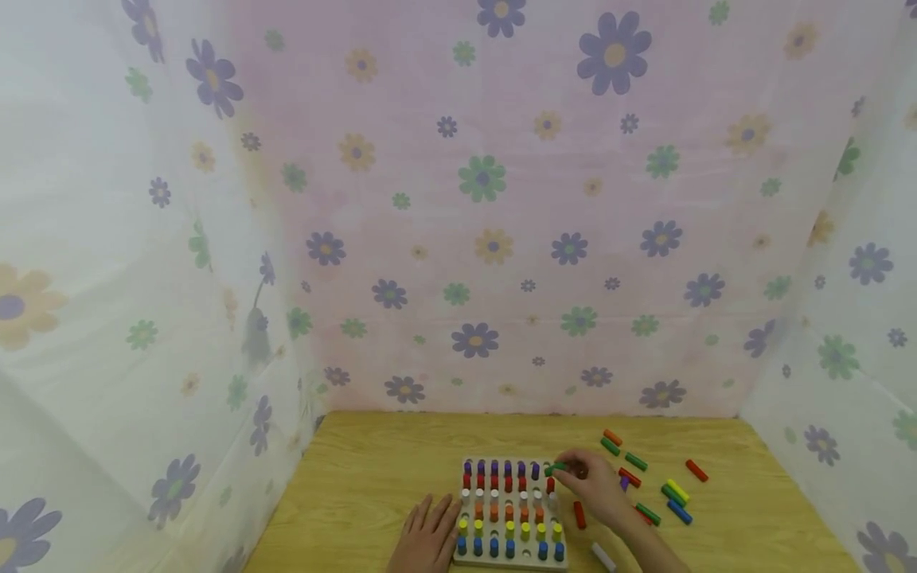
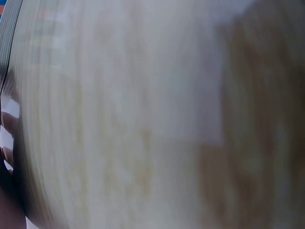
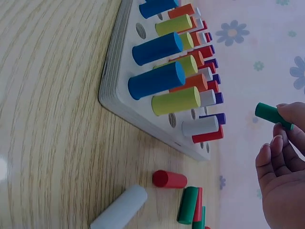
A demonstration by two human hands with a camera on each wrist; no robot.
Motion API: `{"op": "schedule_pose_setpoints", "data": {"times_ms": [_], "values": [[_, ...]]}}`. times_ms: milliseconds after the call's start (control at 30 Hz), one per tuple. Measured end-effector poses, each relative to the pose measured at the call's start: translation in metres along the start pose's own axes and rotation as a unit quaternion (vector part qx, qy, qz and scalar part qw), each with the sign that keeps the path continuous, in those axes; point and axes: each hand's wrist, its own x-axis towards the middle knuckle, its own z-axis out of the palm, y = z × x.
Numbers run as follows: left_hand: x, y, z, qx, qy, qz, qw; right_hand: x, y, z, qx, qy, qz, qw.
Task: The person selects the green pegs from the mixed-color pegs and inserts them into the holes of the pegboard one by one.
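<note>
Between thumb and fingertips, my right hand (image 1: 596, 489) pinches a green peg (image 1: 555, 469) over the back right corner of a pale pegboard (image 1: 512, 562). The right wrist view shows the green peg (image 3: 268, 113) tilted and apart from the board. Rows of purple, red, white, orange, yellow and blue pegs stand upright in the board, with a few bare holes among them. My left hand (image 1: 428, 535) lies with straight fingers against the board's left edge. The left wrist view is mostly blurred wood, with bits of fingers at its left edge.
Loose pegs lie on the wooden table (image 1: 351, 493) right of the board, among them a red peg (image 1: 579, 515), a white peg (image 1: 603, 557), a blue peg (image 1: 680, 512) and an orange peg (image 1: 612, 437). Flowered cloth (image 1: 494, 286) surrounds the table.
</note>
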Motion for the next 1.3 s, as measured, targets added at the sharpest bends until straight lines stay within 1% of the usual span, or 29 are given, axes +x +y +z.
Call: {"op": "schedule_pose_setpoints", "data": {"times_ms": [67,100,133,167,200,300,367,400,433,467,533,667,733,767,967,1100,1200,1300], "values": [[0.003,0.003,-0.001,-0.042,-0.015,-0.048,0.9978,0.003,-0.001,0.004,0.001,0.005,-0.001,1.0],[0.004,0.003,-0.002,-0.046,-0.021,-0.056,0.9972,0.005,-0.001,0.006,0.001,0.007,-0.004,1.0],[0.006,0.004,-0.002,-0.062,-0.023,-0.079,0.9947,0.007,-0.001,0.008,0.003,0.007,-0.005,1.0],[0.006,0.004,-0.003,-0.052,-0.028,-0.08,0.995,0.009,-0.001,0.011,0.004,0.006,-0.007,1.0],[0.006,0.003,-0.003,-0.035,-0.031,-0.071,0.9964,0.011,-0.002,0.013,0.008,0.004,-0.009,0.9999],[0.007,0.001,-0.004,-0.033,-0.031,-0.079,0.9959,0.017,-0.004,0.023,0.02,-0.013,-0.023,0.9995],[0.008,0.0,-0.004,-0.042,-0.036,-0.085,0.9949,0.02,-0.007,0.03,0.025,-0.021,-0.028,0.9991],[0.009,-0.001,-0.003,-0.056,-0.035,-0.093,0.9934,0.021,-0.009,0.034,0.026,-0.023,-0.03,0.999],[0.011,0.0,-0.003,-0.072,-0.034,-0.108,0.991,0.022,-0.01,0.037,0.027,-0.026,-0.034,0.9987],[0.011,0.0,-0.002,-0.075,-0.036,-0.111,0.9904,0.024,-0.01,0.041,0.025,-0.027,-0.036,0.9987],[0.011,-0.001,0.001,-0.082,-0.037,-0.112,0.9896,0.025,-0.011,0.048,0.024,-0.028,-0.033,0.9988],[0.009,-0.001,0.003,-0.084,-0.029,-0.111,0.9898,0.031,-0.012,0.063,0.006,-0.018,-0.044,0.9989],[0.008,-0.001,0.002,-0.088,-0.028,-0.111,0.9895,0.034,-0.015,0.07,-0.006,-0.01,-0.054,0.9985],[0.008,-0.001,0.001,-0.088,-0.023,-0.11,0.9897,0.035,-0.017,0.073,-0.014,-0.004,-0.066,0.9977],[0.009,-0.001,-0.004,-0.105,-0.024,-0.105,0.9886,0.043,-0.025,0.093,-0.022,0.015,-0.09,0.9956],[0.009,-0.001,-0.003,-0.115,-0.028,-0.097,0.9882,0.05,-0.024,0.106,-0.017,0.018,-0.068,0.9974],[0.008,0.0,-0.001,-0.116,-0.031,-0.092,0.9886,0.055,-0.024,0.114,0.001,0.011,-0.036,0.9993],[0.006,0.003,-0.001,-0.114,-0.035,-0.092,0.9887,0.06,-0.024,0.121,0.003,0.008,-0.025,0.9997]]}}
